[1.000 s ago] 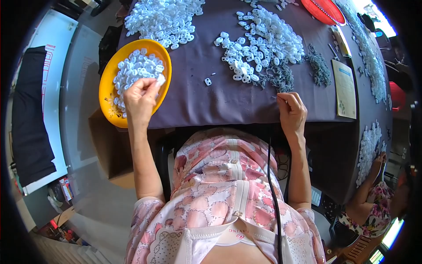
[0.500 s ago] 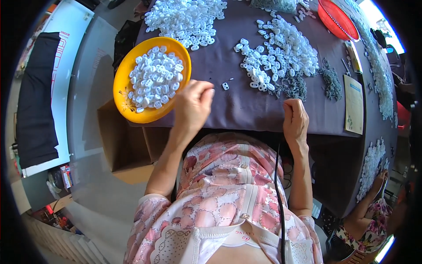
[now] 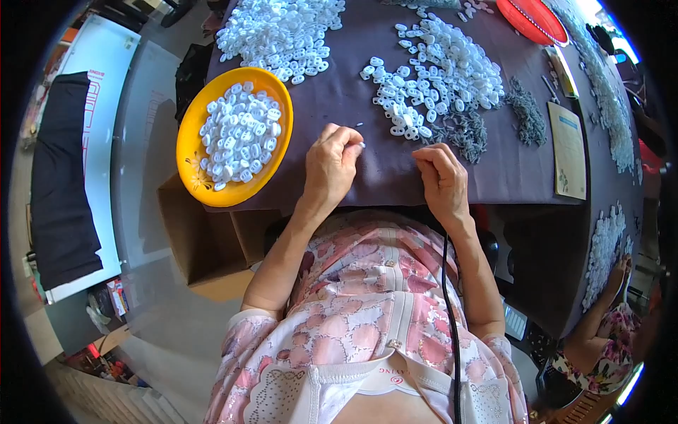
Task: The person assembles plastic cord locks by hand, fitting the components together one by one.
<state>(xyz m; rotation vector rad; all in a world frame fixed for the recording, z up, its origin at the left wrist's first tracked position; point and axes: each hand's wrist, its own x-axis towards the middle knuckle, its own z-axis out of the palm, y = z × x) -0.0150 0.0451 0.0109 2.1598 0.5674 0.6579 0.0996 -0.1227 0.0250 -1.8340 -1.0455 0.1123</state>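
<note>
My left hand (image 3: 330,164) is just over the near edge of the dark-covered table (image 3: 385,177), thumb and forefinger pinched on a small white oval plastic piece (image 3: 362,145) that barely shows. Facing it, my right hand (image 3: 445,180) has its fingertips pressed together; anything between them is too small to name. Beyond the hands is a loose heap of white oval plastic pieces with holes (image 3: 459,67). Small grey pieces (image 3: 466,136) lie at that heap's near side. To the left, a yellow bowl (image 3: 189,124) holds many more white ovals (image 3: 239,134).
Another heap of white ovals (image 3: 279,32) is at the far left of the table. A second grey pile (image 3: 526,113), a tan booklet (image 3: 567,150) and a red basket (image 3: 526,21) are on the right. An open cardboard box (image 3: 201,237) stands below the bowl. Another person's arm (image 3: 600,304) shows at right.
My left hand has moved right, away from the bowl, and now pinches the white oval that lay on the cloth. My right hand has shifted left toward it. The view has shifted slightly.
</note>
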